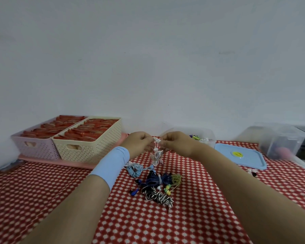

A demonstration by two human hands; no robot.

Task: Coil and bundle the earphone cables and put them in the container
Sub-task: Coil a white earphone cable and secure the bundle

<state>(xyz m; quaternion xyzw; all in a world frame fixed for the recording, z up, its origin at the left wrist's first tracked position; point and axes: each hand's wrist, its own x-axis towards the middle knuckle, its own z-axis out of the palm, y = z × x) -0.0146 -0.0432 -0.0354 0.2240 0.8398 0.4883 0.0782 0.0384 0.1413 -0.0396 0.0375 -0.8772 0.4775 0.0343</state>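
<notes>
1. Head view, hands: we found the left hand and the right hand raised close together above the desk. Each pinched the top of the white earphone cable, whose gathered loops hung beneath them.
2. Head view, step in hand: we judged this cable to be coiled and at the binding stage. Whether the wrap was finished, we could not tell.
3. Head view, done: the clear container stood just beyond the right hand. A few coloured earphones showed inside it, which we took for finished bundles.
4. Head view, outstanding: below the hands, on the desk, lay the light blue cable, the dark blue cable, the olive cable and the striped cable. None was in the container. The light blue one looked coiled; the striped one looked loose.
5. Head view, container access: the blue lid lay off, to the container's right.
6. Assessment: we rated the task under half done.
</notes>
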